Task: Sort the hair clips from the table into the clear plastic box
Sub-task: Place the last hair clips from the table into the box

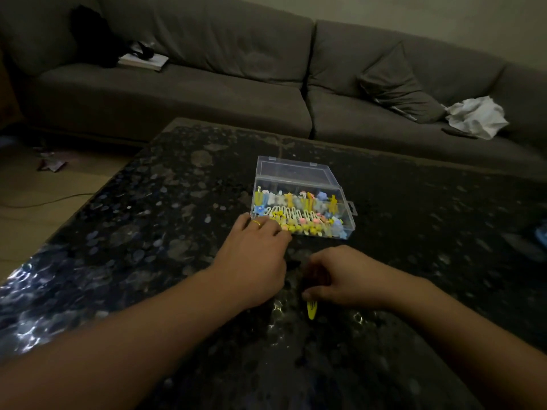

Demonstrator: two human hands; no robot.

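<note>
Nearest the camera, two bare forearms reached in from 6 o'clock over a dark, speckled, glossy worktop [154, 202]. The right hand [340, 276] sat just right of centre, its fingers curled down, and pinched the top end of a yellow hair clip [312, 309] whose free end pointed toward 6 o'clock against the worktop. At about 10 o'clock from it, the left hand [254, 261], wearing a ring [256, 223], lay knuckles up with its fingers bent at the near left corner of the clear plastic box [302, 199]; the blur did not let me tell whether those fingers held anything. The box stood on the worktop near centre, its lid open toward 12 o'clock, holding rows of yellow, blue and pink clips [299, 214]. Beyond, at 12 o'clock, ran a grey sofa [207, 84] with a book [143, 61] at 11 o'clock, a cushion [396, 84] and a white cloth [476, 115] at 2 o'clock.
</note>
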